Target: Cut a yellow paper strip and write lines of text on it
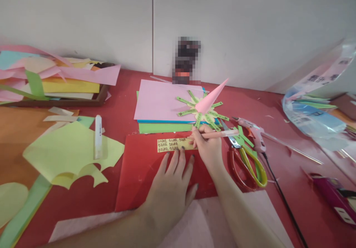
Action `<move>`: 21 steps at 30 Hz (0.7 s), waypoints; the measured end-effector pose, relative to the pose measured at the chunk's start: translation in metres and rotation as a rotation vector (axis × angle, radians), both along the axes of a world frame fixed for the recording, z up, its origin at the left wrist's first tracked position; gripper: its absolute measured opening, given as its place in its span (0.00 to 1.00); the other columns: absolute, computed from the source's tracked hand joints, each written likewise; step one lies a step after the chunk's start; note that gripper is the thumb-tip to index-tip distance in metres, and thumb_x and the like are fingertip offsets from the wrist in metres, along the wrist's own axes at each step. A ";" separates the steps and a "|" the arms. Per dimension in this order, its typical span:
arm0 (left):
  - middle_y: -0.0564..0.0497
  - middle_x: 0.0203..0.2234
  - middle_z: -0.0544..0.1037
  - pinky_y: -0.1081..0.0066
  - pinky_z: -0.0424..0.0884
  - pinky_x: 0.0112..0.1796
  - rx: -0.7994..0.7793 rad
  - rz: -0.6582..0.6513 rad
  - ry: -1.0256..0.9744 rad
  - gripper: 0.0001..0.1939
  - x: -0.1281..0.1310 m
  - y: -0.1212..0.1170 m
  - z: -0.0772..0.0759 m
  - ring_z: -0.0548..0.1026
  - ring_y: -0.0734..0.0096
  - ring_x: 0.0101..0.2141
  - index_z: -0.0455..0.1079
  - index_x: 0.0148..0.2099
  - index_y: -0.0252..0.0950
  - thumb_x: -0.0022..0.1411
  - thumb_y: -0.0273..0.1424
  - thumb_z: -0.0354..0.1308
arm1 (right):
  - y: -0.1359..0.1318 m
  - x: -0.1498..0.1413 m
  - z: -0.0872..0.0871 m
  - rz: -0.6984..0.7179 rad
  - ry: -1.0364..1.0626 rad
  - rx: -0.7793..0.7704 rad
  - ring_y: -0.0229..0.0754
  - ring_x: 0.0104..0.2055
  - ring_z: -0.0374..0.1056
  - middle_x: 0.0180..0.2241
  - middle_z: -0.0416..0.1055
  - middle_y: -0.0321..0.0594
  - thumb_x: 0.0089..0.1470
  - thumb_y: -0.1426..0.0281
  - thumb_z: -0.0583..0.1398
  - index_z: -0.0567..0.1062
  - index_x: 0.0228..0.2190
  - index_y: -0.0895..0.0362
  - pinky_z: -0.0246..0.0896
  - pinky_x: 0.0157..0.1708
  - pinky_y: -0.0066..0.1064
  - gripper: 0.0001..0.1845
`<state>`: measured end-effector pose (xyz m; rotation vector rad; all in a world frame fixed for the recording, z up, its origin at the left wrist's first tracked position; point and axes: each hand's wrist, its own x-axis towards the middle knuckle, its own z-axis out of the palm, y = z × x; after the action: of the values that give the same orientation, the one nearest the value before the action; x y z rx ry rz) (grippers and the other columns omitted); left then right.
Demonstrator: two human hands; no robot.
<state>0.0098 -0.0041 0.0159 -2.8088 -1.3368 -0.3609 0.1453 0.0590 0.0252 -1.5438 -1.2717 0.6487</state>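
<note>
My right hand is closed round a pink pen, its tip hidden behind my fingers over a small yellow paper strip. Rows of dark handwriting cover the strip's left and middle. My left hand lies flat with fingers spread, fingertips at the strip's lower edge. Under both is a red sheet. Just beyond my right hand stands a pink paper cone on a pale yellow flower-shaped base with green lettered strips radiating from it.
Scissors with red and yellow handles lie right of my hand, beside a pink glue gun with a black cord. Stacked sheets lie behind. At left are yellow cut paper, a white capped tube and a paper-filled tray. A purple power strip sits right.
</note>
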 end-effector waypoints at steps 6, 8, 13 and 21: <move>0.38 0.54 0.66 0.55 0.58 0.51 0.011 -0.003 -0.005 0.26 0.000 0.000 -0.001 0.64 0.54 0.53 0.61 0.58 0.33 0.65 0.41 0.38 | 0.000 0.000 0.001 -0.008 -0.054 -0.011 0.38 0.21 0.70 0.13 0.64 0.30 0.52 0.65 0.56 0.59 0.17 0.54 0.60 0.21 0.25 0.16; 0.38 0.54 0.66 0.55 0.58 0.51 0.009 -0.004 -0.004 0.26 0.000 0.000 -0.001 0.63 0.54 0.53 0.60 0.58 0.33 0.65 0.41 0.38 | 0.000 -0.001 0.001 -0.021 -0.033 -0.008 0.38 0.21 0.70 0.12 0.62 0.29 0.52 0.65 0.56 0.59 0.17 0.54 0.59 0.20 0.24 0.16; 0.39 0.55 0.65 0.55 0.56 0.53 -0.008 -0.001 -0.006 0.26 0.000 -0.001 -0.001 0.62 0.54 0.54 0.59 0.59 0.33 0.65 0.41 0.38 | 0.000 -0.001 0.001 -0.018 -0.039 -0.018 0.38 0.21 0.70 0.13 0.62 0.29 0.51 0.65 0.56 0.59 0.17 0.54 0.60 0.21 0.24 0.16; 0.40 0.54 0.66 0.55 0.56 0.52 -0.015 -0.001 -0.009 0.26 0.000 -0.001 -0.002 0.62 0.54 0.54 0.60 0.59 0.33 0.65 0.41 0.39 | 0.000 0.000 0.001 0.002 -0.045 -0.028 0.38 0.21 0.69 0.12 0.64 0.30 0.51 0.66 0.56 0.59 0.17 0.54 0.61 0.22 0.24 0.15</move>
<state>0.0102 -0.0048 0.0142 -2.8231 -1.3460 -0.3648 0.1454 0.0586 0.0259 -1.5888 -1.3028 0.6387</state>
